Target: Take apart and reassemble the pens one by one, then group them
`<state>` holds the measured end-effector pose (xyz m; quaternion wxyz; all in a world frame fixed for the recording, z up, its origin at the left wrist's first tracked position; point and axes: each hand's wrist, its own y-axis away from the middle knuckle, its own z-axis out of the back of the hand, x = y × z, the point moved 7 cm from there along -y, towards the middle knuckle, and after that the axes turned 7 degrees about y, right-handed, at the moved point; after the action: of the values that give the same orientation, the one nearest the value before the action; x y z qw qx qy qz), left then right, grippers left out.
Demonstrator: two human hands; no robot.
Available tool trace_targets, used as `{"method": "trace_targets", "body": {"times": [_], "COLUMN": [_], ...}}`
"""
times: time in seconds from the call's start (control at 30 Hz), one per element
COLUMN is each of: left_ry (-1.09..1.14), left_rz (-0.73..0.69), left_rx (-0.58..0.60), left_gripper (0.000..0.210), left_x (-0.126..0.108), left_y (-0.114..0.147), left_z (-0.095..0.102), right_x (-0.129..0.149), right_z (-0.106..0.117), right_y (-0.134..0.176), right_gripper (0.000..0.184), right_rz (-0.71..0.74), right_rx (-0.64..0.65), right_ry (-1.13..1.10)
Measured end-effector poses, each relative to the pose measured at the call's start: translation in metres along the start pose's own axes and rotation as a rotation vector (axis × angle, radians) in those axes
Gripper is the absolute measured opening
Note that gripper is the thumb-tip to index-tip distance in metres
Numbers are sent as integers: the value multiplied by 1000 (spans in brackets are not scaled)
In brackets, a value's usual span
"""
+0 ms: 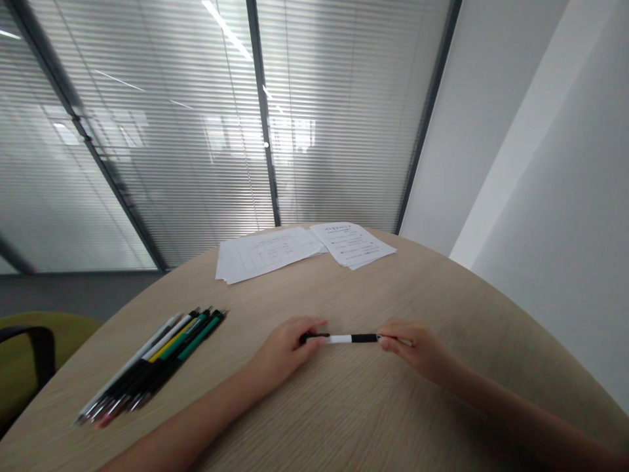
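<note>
A black and white pen [340, 339] lies level between my two hands, close above or on the wooden table. My left hand [291, 342] pinches its black end between thumb and fingers. At the other end, my right hand [411, 342] is closed on the tip part, which the fingers partly hide. Off to the left of my left hand, several pens [157, 367] lie side by side in a slanted row, in white, yellow, green and black.
The round wooden table [275, 426] curves away on both sides. Printed sheets [270, 252] and a further paper stack [351, 244] lie at its far edge. A green chair [29, 367] stands at the left; behind are glass panels with blinds [334, 131] and a white wall.
</note>
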<state>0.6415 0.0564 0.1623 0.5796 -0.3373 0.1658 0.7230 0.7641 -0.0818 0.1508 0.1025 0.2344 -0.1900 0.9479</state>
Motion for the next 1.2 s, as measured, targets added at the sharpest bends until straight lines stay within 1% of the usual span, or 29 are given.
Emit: {"method": "trace_targets", "body": {"times": [0.07,0.1,0.2,0.23,0.33,0.43,0.53,0.63,0.73,0.83,0.87,0.93,0.97,1.07,1.1,1.2], "left_ry": [-130,-192,-321,-345,-381,-425,-470,-463,-373,-256,-241,-256,-280,-345,-351,-325], "left_rz": [-126,-172,-279,-302,-337,-361,-354,-302,-233,-181,-177,-183,-192,-215,-219,-234], "left_rx": [-38,-36,-7,-1,-10,-13,-5,32,87,77,68,60,63,68,67,63], "left_gripper": [32,29,7,5,10,19,26,29,31,23,23,31,29,9,6,12], "left_x": [-7,-9,-12,-13,-15,-17,-15,-10,-6,-5,-6,-9,-10,-12,-12,-10], "left_y": [1,2,4,5,5,5,4,2,1,2,2,3,4,4,3,3], "left_z": [0,-2,-7,-8,-8,-9,-12,-15,-16,-13,-12,-10,-10,-10,-10,-9], "right_x": [-3,-4,-8,-10,-14,-14,-13,-11,-9,-9,-10,-11,-11,-10,-10,-10], "right_z": [-4,-6,-12,-14,-16,-16,-15,-13,-12,-11,-11,-11,-11,-12,-13,-13], "right_y": [-1,-2,-2,-2,-2,-2,-2,-1,0,1,1,0,-1,-2,-2,-2], "right_gripper": [27,29,30,30,31,31,29,27,24,23,23,23,24,25,25,24], "right_rz": [-34,-47,-76,-83,-76,-42,-24,-13,17,22,13,-10,-18,-21,-18,-16], "right_rx": [45,67,119,132,146,131,122,89,48,23,21,25,29,57,63,62], "right_ry": [8,3,-37,-49,-65,-65,-45,-20,4,29,37,53,61,53,44,38]}}
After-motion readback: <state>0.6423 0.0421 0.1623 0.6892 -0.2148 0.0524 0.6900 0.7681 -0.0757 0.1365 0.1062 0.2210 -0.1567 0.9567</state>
